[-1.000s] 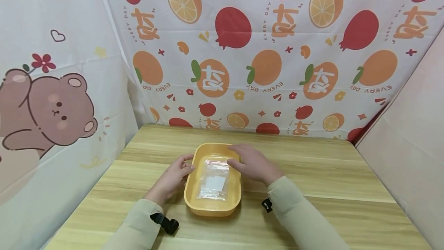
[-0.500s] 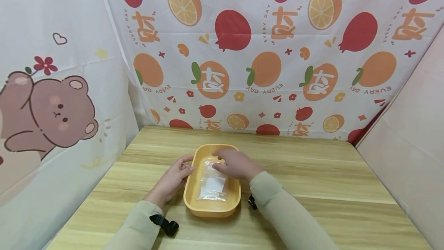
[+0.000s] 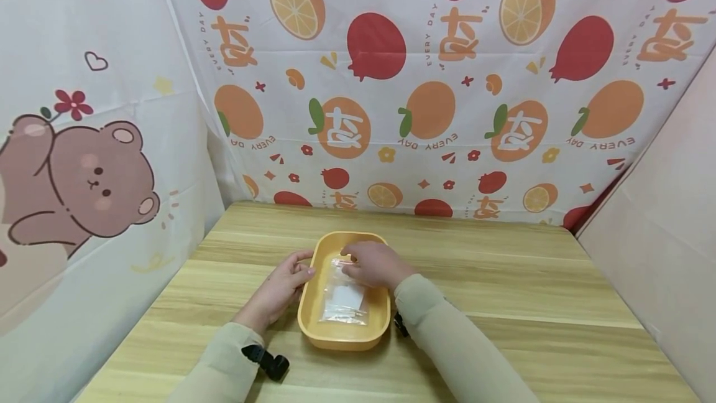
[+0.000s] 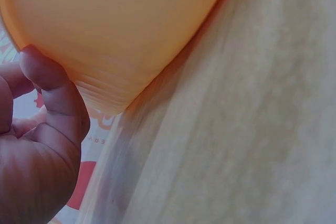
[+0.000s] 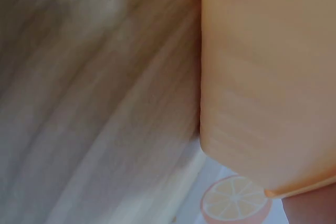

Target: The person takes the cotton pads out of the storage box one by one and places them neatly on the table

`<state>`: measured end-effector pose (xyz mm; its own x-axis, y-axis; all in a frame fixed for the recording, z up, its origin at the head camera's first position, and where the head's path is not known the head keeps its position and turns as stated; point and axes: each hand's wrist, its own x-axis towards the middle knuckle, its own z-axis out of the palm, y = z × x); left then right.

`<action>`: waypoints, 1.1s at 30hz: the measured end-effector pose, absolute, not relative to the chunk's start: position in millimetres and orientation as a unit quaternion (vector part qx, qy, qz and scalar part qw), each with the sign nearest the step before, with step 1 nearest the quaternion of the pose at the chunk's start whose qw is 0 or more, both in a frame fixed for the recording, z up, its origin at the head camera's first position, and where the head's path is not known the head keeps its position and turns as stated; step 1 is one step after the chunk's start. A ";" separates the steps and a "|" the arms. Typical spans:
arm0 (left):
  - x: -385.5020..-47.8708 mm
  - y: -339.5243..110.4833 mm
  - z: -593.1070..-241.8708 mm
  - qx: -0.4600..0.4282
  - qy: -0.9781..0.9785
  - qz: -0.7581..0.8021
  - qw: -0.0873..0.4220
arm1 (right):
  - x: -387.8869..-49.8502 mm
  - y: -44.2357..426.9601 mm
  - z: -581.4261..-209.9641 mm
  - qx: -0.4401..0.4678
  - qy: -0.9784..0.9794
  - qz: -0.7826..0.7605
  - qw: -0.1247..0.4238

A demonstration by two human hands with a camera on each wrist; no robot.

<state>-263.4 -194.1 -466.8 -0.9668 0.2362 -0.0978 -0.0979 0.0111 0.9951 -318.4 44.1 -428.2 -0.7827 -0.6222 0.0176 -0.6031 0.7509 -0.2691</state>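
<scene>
Hands, two: while the left hand (image 3: 282, 282) is holding the tray's (image 3: 342, 344) side, the right hand (image 3: 375, 264) is bending over one clear bag (image 3: 345, 297); whether it is pinching, I cannot tell.
Tray, one: sitting on one wood-grain table (image 3: 531, 291), the bag lying inside.
Room: one fruit cloth (image 3: 414, 61) is hanging behind, one bear cloth (image 3: 100, 179) at left.

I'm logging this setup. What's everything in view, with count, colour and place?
Table: one, yellowish wood, lower centre
Tray: one, yellow, on table
Bag: at least one, clear, in tray
White piece: count unclear, white, within bag's outline
Fruit-print cloth: one, white with orange and red, behind
Bear-print cloth: one, white and brown, left
Plain cloth: one, pale, right
Wrist devices: two, black, one per wrist
Sleeves: two, pale beige, lower edge
Left hand: one, at tray's left rim
Right hand: one, over bag's top end, grip unclear
</scene>
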 end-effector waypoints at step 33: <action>-262.7 -192.5 -473.8 0.046 0.694 0.710 0.112 | -315.9 43.2 -444.0 -0.328 0.944 -0.037 -0.004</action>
<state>-262.7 -192.5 -473.8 -0.9708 0.2221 -0.0904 -0.0955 -0.0123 0.9953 -315.9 43.2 -444.0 -0.7850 -0.6187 0.0317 -0.6193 0.7823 -0.0667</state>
